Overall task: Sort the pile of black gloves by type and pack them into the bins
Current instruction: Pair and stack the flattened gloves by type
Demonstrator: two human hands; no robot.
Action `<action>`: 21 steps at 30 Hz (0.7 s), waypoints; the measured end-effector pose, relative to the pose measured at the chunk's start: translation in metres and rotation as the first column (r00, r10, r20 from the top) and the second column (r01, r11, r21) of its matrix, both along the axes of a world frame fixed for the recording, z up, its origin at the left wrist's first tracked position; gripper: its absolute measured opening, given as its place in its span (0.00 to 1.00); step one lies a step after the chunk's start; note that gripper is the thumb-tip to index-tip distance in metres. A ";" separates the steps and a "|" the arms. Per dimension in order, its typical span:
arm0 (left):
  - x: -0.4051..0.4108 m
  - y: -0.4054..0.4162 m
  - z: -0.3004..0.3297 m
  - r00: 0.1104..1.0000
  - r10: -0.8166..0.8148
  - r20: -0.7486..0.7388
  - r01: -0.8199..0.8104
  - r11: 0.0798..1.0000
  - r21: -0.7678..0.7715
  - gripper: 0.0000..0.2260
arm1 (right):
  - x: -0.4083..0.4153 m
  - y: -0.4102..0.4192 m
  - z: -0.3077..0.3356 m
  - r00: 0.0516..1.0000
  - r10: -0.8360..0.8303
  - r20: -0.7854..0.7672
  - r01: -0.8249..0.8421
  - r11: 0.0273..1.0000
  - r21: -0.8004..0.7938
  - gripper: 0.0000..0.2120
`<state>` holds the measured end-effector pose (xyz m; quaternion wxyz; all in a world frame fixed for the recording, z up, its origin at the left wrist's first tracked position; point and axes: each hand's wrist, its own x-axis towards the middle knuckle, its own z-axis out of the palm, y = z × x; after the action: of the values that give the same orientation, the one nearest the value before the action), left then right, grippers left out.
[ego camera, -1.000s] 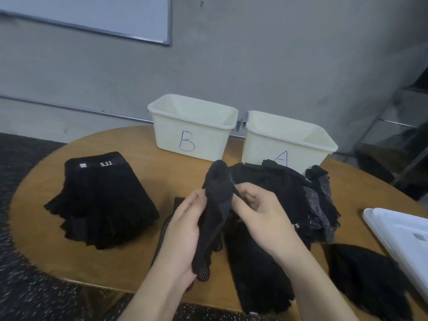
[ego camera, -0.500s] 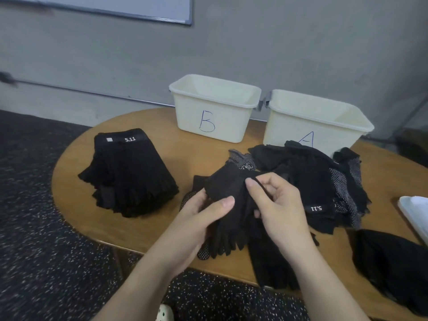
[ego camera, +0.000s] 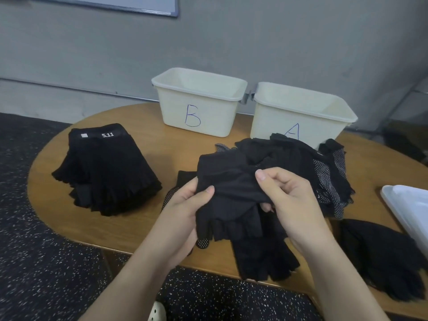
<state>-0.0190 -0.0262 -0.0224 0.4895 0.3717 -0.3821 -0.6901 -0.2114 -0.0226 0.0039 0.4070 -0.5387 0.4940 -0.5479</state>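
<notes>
Both hands hold one black fingerless glove point(ego camera: 228, 200) above the table's front edge. My left hand point(ego camera: 185, 212) grips its left side, thumb on top. My right hand point(ego camera: 289, 198) pinches its right side. Behind it lies the unsorted pile of black gloves point(ego camera: 301, 163), some with white dots. A neat stack of fingerless gloves marked 5.11 point(ego camera: 104, 172) sits at the left. Two cream bins stand at the back: bin B point(ego camera: 199, 100) and bin A point(ego camera: 301, 112); no gloves show inside either bin.
More black gloves point(ego camera: 382, 258) lie at the right front of the round wooden table point(ego camera: 162, 147). A white tray point(ego camera: 410, 209) sits at the right edge. A grey wall rises behind the bins. Speckled dark floor lies to the left and below.
The glove, held bunched and hanging a second ago, is now spread flatter between both hands and lower. The camera view has shifted left, so the bins and piles appear further right.
</notes>
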 end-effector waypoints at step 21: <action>-0.014 0.003 0.009 0.933 0.358 0.023 -0.356 0.931 -0.076 0.10 | -0.053 0.015 0.006 0.981 -0.191 -0.037 0.182 0.969 -0.168 0.08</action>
<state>-0.0331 -0.0229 -0.0134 0.6126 0.4299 -0.3411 -0.5688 -0.2647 -0.0076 0.0098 0.2946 -0.5357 0.5063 -0.6081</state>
